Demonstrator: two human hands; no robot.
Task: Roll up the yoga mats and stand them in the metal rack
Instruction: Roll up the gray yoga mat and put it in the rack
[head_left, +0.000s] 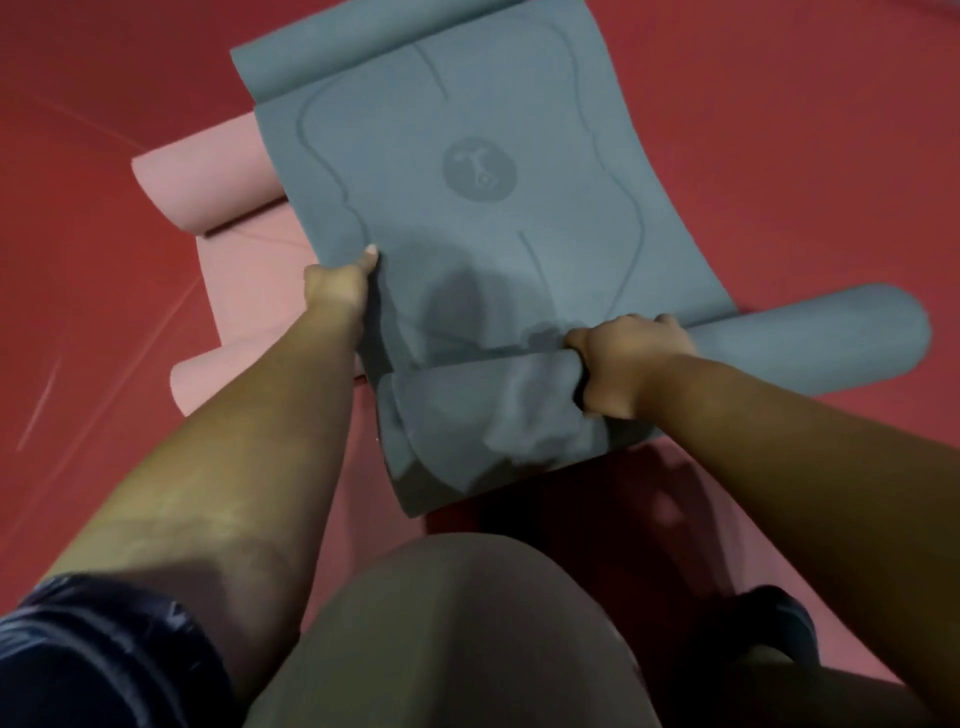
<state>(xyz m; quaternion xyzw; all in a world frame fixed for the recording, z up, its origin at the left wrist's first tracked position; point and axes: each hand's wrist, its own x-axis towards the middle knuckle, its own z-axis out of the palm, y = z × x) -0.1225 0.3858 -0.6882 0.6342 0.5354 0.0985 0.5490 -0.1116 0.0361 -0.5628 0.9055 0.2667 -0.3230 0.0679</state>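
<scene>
I count two yoga mats on the red floor (779, 130): one grey-blue mat (467, 156) lying partly over one pink mat (244, 275). The grey-blue mat is wound into a roll (467, 426) at its near end. My left hand (337, 286) pinches that mat's left edge in its fingers. My right hand (623, 364) has its fingers wrapped round the roll. The pink mat curls up at both ends.

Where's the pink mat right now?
In the head view, the pink mat lies left on the red floor, partly under the grey mat, beside the left hand.
</scene>
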